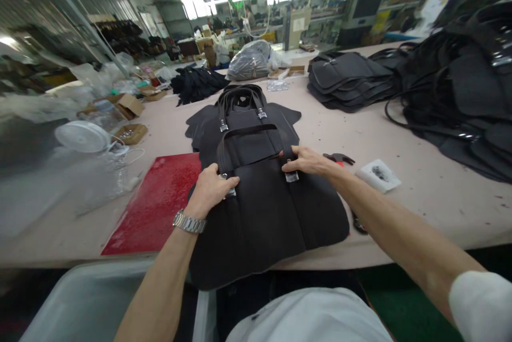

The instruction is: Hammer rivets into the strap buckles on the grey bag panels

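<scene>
Though unlabelled, black bag (264, 214) underhand.

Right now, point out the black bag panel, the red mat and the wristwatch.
black bag panel (264, 219): head view, on its lower middle fabric.
red mat (160, 203): head view, on its bare centre.
wristwatch (189, 222): head view, on the metal band.

A bag (264, 208) lies on the table (420, 208) at its near edge, partly on a mat (160, 203) to its left. Both hands (210, 187) rest on the bag. Behind it lies another bag (244, 112). A fan (82, 136) stands far left, and stacked bags (348, 80) lie behind on the right.
</scene>
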Demonstrator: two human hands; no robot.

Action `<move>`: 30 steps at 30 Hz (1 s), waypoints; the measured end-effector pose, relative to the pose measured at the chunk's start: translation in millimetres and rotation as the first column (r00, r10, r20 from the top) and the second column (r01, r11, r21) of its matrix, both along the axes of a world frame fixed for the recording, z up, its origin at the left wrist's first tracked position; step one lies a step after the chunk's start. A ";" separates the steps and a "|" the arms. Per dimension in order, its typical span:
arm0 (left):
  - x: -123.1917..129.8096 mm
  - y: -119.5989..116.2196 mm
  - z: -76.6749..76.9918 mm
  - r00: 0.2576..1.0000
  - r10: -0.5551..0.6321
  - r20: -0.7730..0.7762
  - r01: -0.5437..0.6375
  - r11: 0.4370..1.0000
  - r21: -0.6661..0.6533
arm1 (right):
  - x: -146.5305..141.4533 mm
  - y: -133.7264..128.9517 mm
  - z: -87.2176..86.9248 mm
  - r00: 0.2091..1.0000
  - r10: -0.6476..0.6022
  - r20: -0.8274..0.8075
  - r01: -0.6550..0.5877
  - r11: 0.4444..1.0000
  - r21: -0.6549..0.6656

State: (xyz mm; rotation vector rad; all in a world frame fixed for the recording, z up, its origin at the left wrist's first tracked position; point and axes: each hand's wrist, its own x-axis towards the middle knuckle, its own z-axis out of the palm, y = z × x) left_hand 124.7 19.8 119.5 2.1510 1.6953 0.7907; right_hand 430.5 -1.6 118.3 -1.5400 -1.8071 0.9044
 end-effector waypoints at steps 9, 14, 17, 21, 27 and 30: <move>-15.5 -46.2 44.2 0.993 -0.041 0.113 0.036 0.998 0.047 | -12.8 -39.0 64.0 0.971 0.122 -0.205 -0.102 0.989 0.103; -25.8 -66.9 45.4 0.982 0.002 0.186 -0.025 0.993 0.119 | -27.8 -65.2 83.8 0.918 0.235 -0.320 -0.199 0.970 0.143; -29.2 -78.6 39.0 0.985 0.076 0.158 -0.112 0.965 0.235 | -33.6 -79.2 88.5 0.892 0.270 -0.362 -0.238 0.962 0.133; -27.8 -92.7 32.2 0.977 0.068 0.203 -0.118 0.963 0.243 | -44.0 -96.7 91.3 0.958 0.232 -0.168 -0.184 0.948 0.260; -26.5 -91.4 33.3 0.957 0.048 0.286 -0.096 0.983 0.155 | -56.8 -102.3 90.0 0.977 0.212 0.014 -0.206 0.928 0.310; -28.5 -81.8 27.1 0.937 0.056 0.345 -0.127 0.974 0.185 | -59.7 -98.7 85.1 0.983 -0.044 0.177 -0.037 0.902 0.429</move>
